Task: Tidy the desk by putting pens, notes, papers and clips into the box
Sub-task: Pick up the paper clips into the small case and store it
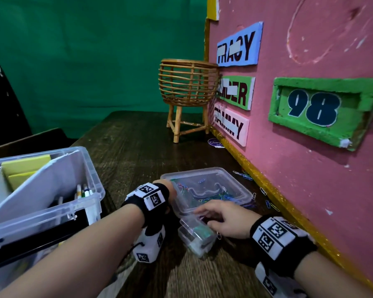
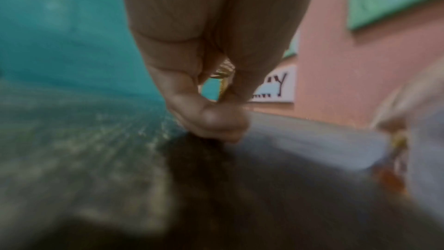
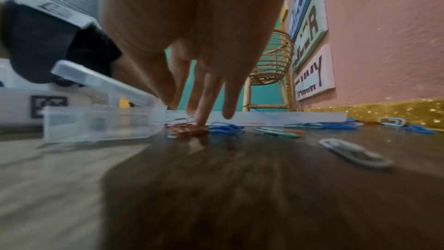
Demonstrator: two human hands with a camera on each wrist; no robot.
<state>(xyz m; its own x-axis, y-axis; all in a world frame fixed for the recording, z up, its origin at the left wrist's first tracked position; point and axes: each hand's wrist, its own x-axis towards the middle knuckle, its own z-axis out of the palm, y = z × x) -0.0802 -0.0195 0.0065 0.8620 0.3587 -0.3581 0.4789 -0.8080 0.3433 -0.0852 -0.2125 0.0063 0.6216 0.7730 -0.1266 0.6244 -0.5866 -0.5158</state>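
The fingers [image 3: 201, 119] of the right hand [image 1: 226, 220] are stretched down and spread; one fingertip presses on a small heap of orange and red paper clips [image 3: 185, 129] lying on the tabletop [image 3: 240, 187], in the middle of the right wrist view. This hand holds nothing. Just to the left of it is a small clear clip case [image 3: 100, 124] with its lid [image 3: 105, 81] tilted up. More clips, blue [image 3: 224, 126], green [image 3: 276, 132] and one white [image 3: 355, 153], lie scattered to the right of the fingertip, toward the pink wall [image 3: 384, 45].

The left hand [image 2: 211, 117] pinches the near left edge of a flat clear lid [image 1: 207, 188], thumb against fingers; the left wrist view is blurred, so I cannot tell more about the grip. In the head view this lid lies in the lower middle of the frame, over a bunch of coloured clips, and the clip case [image 1: 196, 235] is just below it, beside the right hand. A few clips [image 1: 243, 175] rest between the lid and the gold strip at the foot of the wall.

At the lower left of the head view stands a large clear storage box [image 1: 78, 203]. Inside it are yellow sticky notes [image 1: 24, 166], a white sheet [image 1: 43, 186] leaning across, and some pens [image 1: 83, 191] upright. A rattan basket stand [image 1: 187, 82] is at the far end of the tabletop, touching the wall, in the upper middle of the frame.
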